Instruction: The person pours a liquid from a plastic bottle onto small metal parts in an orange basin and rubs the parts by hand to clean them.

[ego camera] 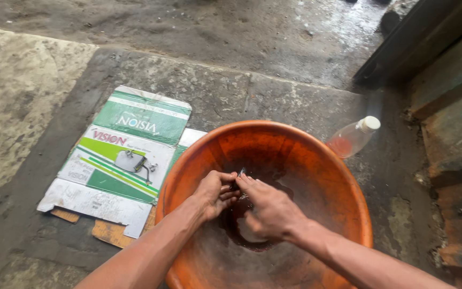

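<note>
Your left hand (pixel 216 194) and right hand (pixel 267 211) pinch a small dark metal part (pixel 240 175) together above the dark liquid pooled in the round orange plastic basin (pixel 316 160). Wet fingers could let it slip under; leaning might tip the basin.

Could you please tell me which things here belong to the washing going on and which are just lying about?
In use:
- orange basin
- dark liquid pooled in its bottom
- small dark part held between left hand and right hand

Lying about:
- flattened cardboard box, left of the basin
- plastic bottle with white cap, on its side behind the basin
</note>
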